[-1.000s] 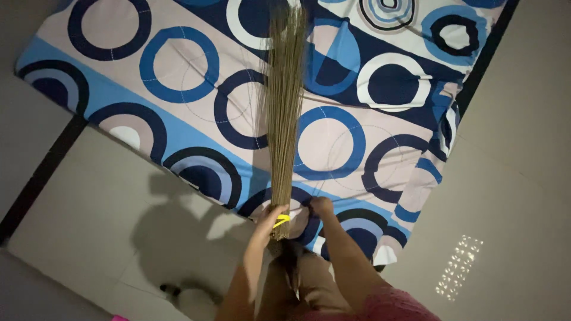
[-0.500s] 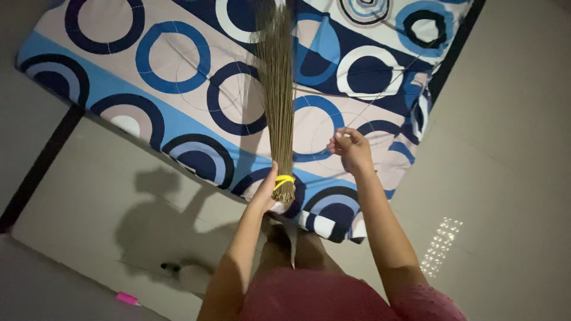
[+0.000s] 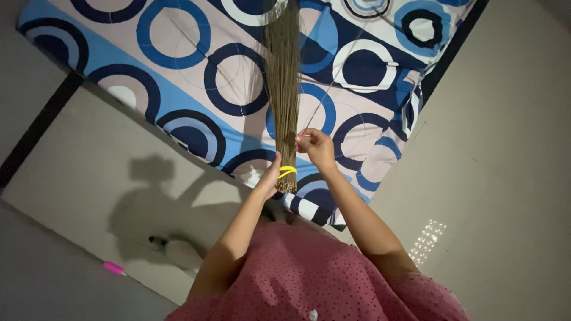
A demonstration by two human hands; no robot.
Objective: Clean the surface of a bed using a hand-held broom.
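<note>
You hold a stick broom [image 3: 284, 89] with your left hand [image 3: 269, 177], and the fingers are closed around its lower end, just beside the yellow band [image 3: 286, 172] that ties the thin sticks together. The broom points away from you, and its long brown bristles spread over the mattress [image 3: 178, 77] toward the far edge of it. The tied end of the broom is above the near edge of the mattress, close to the near corner.

Your right hand [image 3: 315, 147] is at the right side of the bundle, a little above the yellow band. The fingertips are pinched narrow and they touch the sticks; if they grip one single stick or only press on the bundle, you cannot tell from this view.

The mattress has a cover with blue, dark blue and white rings on a pale ground. It lies on the grey tiled floor [image 3: 505, 148]. On the floor at the left of you there is a small pink object [image 3: 113, 268], well apart from the mattress. Your shadow [image 3: 154, 202] falls on the tiles beside the near edge of the mattress. You wear a pink dotted garment [image 3: 309, 279].
</note>
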